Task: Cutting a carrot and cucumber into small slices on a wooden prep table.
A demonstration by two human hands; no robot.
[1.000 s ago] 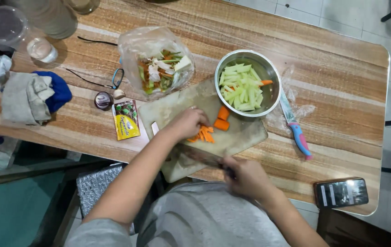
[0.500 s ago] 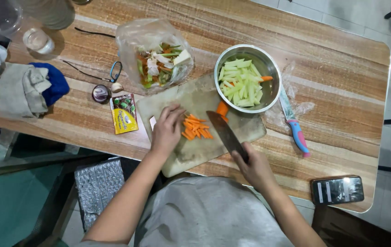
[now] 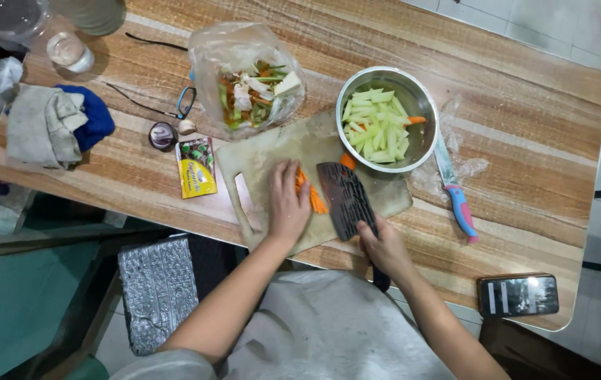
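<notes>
A worn cutting board [image 3: 272,151] lies on the wooden table. Orange carrot sticks [image 3: 312,197] are heaped on it. My left hand [image 3: 288,200] lies flat over them, pressing them toward the blade. A wide dark cleaver [image 3: 345,197] is held by my right hand [image 3: 385,246], its blade laid almost flat on the board to the right of the carrots. Just beyond the board stands a steel bowl [image 3: 421,151] holding pale green vegetable sticks [image 3: 374,127] and a bit of carrot.
A plastic bag of vegetable scraps [image 3: 251,84] sits behind the board. A yellow packet [image 3: 195,167], half an onion [image 3: 162,135], a garlic clove and folded cloths [image 3: 51,123] are to the left. A pink-and-blue knife [image 3: 457,193] and a phone [image 3: 517,295] lie on the right.
The cleaver has gone from edge-down cutting to lying flat beside the carrots. My left hand has slid left and now pushes the cut sticks against the blade. The view has shifted slightly.
</notes>
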